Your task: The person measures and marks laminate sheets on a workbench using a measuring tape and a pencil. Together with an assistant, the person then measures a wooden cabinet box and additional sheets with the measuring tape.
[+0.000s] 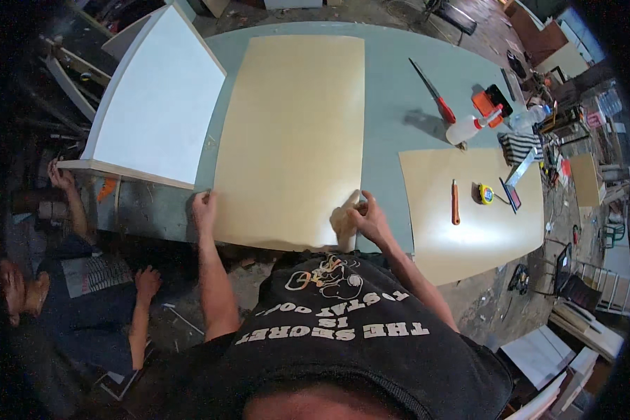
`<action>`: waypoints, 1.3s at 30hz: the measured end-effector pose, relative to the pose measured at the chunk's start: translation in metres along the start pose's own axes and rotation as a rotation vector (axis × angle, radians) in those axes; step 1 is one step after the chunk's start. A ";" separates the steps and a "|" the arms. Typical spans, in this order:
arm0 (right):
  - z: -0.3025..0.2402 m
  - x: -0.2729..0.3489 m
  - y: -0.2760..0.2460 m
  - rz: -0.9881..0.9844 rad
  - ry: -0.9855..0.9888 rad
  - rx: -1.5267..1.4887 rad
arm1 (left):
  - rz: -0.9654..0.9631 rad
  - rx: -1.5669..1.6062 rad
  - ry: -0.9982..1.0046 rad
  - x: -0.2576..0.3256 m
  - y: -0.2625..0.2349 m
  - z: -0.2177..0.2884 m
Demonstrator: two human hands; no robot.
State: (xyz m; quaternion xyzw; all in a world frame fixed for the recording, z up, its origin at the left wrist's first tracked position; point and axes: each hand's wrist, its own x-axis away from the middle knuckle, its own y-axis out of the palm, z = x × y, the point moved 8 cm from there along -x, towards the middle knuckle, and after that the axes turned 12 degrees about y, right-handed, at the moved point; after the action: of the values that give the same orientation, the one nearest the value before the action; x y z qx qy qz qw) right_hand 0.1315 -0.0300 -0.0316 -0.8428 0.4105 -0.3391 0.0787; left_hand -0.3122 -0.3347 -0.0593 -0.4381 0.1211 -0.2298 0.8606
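Note:
A large beige sheet (294, 133) with a glossy face lies lengthwise on the grey-green table (388, 84). My left hand (204, 211) is closed at its near left corner, thumb and fingers pinched on the edge. At the near right corner, my right hand (371, 217) pinches the edge between thumb and bent fingers. Beneath that hand the surface looks darker and slightly curled; whether this is shadow or a lifted layer is unclear. A second beige sheet (427, 245) lies to the right, bearing an orange-handled tool (456, 201), a yellow tape measure (485, 194) and a blue-edged tool (513, 194).
A white panel piece with wooden edges (157, 98) stands at the left, a co-worker's hand (61, 173) at its corner. Far right are a red-handled long blade (432, 91), a spray bottle (464, 129), an orange-black case (492, 103) and a striped cloth (518, 148).

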 end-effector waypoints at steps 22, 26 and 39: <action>-0.006 -0.001 0.064 -0.186 -0.170 0.640 | -0.172 0.039 0.471 -0.097 -0.067 0.140; -0.015 0.004 0.067 -0.220 -0.160 0.702 | -0.363 -0.208 0.517 -0.125 -0.026 0.151; 0.003 0.001 0.041 -0.204 -0.244 0.785 | 0.109 0.062 0.003 0.051 0.029 0.092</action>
State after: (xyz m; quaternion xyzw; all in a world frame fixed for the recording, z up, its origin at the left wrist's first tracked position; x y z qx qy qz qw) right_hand 0.1071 -0.0578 -0.0504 -0.8192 0.1523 -0.3735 0.4077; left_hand -0.2224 -0.2813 -0.0296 -0.4035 0.1388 -0.1869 0.8849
